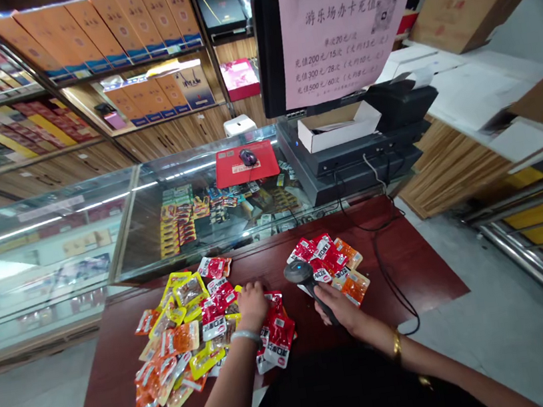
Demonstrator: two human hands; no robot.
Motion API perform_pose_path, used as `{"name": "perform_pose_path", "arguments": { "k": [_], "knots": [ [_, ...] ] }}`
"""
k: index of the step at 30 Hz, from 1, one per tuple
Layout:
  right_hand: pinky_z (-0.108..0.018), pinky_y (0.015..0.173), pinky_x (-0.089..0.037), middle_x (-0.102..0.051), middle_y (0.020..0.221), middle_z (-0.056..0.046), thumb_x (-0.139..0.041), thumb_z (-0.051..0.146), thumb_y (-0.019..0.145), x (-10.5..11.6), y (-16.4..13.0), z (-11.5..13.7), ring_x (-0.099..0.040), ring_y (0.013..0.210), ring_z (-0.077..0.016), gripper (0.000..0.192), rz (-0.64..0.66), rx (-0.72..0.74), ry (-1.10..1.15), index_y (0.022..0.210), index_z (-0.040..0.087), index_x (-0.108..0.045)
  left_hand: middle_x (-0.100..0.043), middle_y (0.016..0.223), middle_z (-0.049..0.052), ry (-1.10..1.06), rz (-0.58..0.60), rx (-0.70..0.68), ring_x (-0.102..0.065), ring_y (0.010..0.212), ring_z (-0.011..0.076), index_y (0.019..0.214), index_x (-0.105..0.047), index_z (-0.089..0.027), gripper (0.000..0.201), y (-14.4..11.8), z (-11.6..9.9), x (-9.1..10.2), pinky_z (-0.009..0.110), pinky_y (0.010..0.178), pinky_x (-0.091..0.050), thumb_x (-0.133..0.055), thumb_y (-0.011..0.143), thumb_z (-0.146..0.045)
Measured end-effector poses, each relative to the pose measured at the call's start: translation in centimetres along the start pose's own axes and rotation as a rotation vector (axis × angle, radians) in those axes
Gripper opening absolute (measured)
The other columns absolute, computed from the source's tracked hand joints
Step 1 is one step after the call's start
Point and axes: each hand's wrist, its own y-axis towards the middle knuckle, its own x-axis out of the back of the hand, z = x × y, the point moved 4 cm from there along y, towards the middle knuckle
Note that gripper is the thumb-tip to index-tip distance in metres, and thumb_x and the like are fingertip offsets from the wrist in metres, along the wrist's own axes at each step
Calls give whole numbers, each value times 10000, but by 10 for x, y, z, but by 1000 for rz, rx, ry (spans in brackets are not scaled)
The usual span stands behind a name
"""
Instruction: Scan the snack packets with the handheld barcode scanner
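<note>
My right hand [337,303] is wrapped round the handle of a black barcode scanner [298,270], its head pointing left and up. Just beyond the scanner lies a small pile of red and orange snack packets [332,254]. My left hand [253,306] rests palm down among the larger heap, its fingers curled over the packets; what they pinch, if anything, is hidden. Around it lie red-and-white packets [280,337], yellow packets [190,290] and orange packets [182,338], overlapping loosely on the dark red tabletop [314,332].
Behind the table stands a glass display counter [147,180] with a red mat [266,164] and computer mouse [247,157]. A monitor [270,49] backed with a pink sign sits right of it. Black cables [387,275] trail over the table's right side.
</note>
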Motion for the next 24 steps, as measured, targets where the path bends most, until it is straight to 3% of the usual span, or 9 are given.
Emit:
{"name": "perform_pose_path", "arguments": {
  "k": [3,7,12,15,20,24],
  "knots": [
    [-233,438,-325,-478,517,118,-633,812,735,-3,1,0,-379,384,-76,609,12,6,-10,895,240,-497,-658,1219,180,216,24,-69,-561,1235,339,1075,-692,-160,256,-5,-5,-6,466,1050,-385,-602,843,-219],
    [-241,439,-332,-486,519,113,-622,818,743,-3,3,2,-388,382,-79,608,20,19,-30,879,239,-494,-707,1153,143,231,58,-104,-610,1175,293,1043,-704,-199,216,-1,-8,-8,417,1005,-404,-565,885,-243],
    [-237,439,-338,-483,525,112,-612,815,755,-2,2,2,-387,389,-78,599,15,29,-38,867,239,-490,-687,1218,145,253,81,-178,-583,1197,326,1219,-648,-200,489,-11,-11,-15,438,1013,-394,-749,757,-327],
    [-233,437,-336,-476,519,113,-612,819,751,-4,1,3,-386,391,-79,605,20,31,-41,875,238,-497,-601,1349,176,299,76,-263,-517,1268,342,1335,-605,-192,595,-24,-17,-25,452,1045,-367,-735,763,-290],
    [-232,433,-334,-482,526,109,-621,831,729,-6,2,5,-387,396,-81,623,26,45,-48,881,238,-507,-624,1277,166,324,101,-266,-526,1242,323,1126,-715,-199,286,-27,-20,-25,442,1022,-374,-608,871,-270],
    [-234,433,-338,-478,528,111,-628,827,726,-8,4,7,-384,394,-81,622,35,59,-53,895,241,-508,-702,1143,142,277,55,-238,-602,1150,283,1052,-705,-196,234,-16,-21,-10,400,982,-388,-508,933,-237]
  ]
}}
